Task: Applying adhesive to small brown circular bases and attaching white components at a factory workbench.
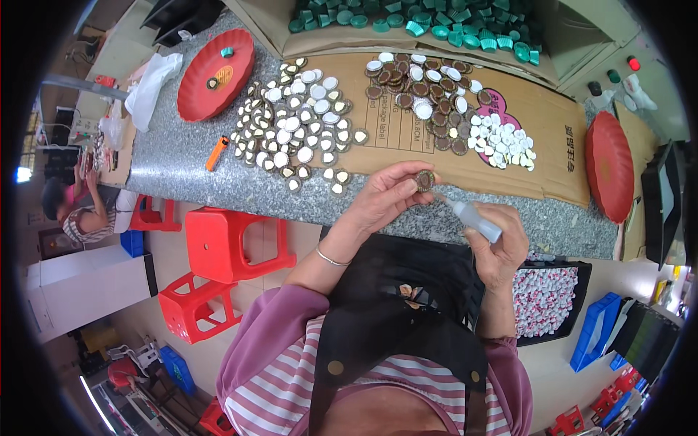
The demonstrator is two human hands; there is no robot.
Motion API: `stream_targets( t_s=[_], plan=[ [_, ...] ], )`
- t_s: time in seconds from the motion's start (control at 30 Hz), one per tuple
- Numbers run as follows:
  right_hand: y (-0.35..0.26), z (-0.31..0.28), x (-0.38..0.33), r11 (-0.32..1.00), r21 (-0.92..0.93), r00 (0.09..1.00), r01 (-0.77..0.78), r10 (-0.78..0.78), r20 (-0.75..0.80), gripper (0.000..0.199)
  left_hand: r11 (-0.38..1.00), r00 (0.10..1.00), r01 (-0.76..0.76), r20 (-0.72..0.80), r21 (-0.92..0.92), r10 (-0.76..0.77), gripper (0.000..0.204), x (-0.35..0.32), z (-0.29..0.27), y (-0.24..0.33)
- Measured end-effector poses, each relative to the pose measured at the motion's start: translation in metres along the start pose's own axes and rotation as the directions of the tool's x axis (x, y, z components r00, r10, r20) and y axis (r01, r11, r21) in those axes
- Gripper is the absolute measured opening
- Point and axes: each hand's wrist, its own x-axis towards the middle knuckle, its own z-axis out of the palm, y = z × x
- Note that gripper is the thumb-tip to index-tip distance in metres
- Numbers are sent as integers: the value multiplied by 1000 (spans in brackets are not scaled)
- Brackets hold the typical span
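Between the thumb and fingers of my left hand [378,200] is a small round brown disc [424,181] with a greenish rim, held above the counter's near edge. My right hand [507,243] grips a small translucent squeeze bottle [480,222]. Its thin nozzle points up and left, close to the disc; whether they touch I cannot tell. Beyond my hands, brown discs and white rounds [439,94] lie heaped on a flat cardboard sheet [560,138]. To their right is a pile of small white pieces [502,142]. Farther left spread many dark-rimmed discs with pale centres [291,127].
Red fluted trays stand at the left [193,80] and right [609,167] of the grey speckled counter [174,156]. An orange lighter [216,154] lies near its edge. Green cups [436,25] fill the shelf behind. Red stools [211,243] and another person [91,211] are at left.
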Motion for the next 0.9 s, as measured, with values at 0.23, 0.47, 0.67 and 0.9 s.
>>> stream_targets(
  t_s=[0.23, 0.47, 0.67, 0.9],
  plan=[
    [18, -11, -18, 811, 554, 943, -191, 308, -125, 33, 1000, 1000, 15, 15, -19, -15, 33, 1, 0, -3],
    [63, -47, -28, 757, 629, 811, -176, 473, -343, 51, 1000, 1000, -6, 25, -30, 7, 34, 1, -3, 1],
    [97, -108, -29, 919, 311, 768, -242, 377, -518, 30, 999, 1000, -21, -11, -27, 20, 34, 3, -4, 0],
    [124, -132, -33, 919, 96, 661, -383, 345, -666, 26, 999, 1000, -21, 13, -46, 22, 34, 3, -3, -1]
  ],
)
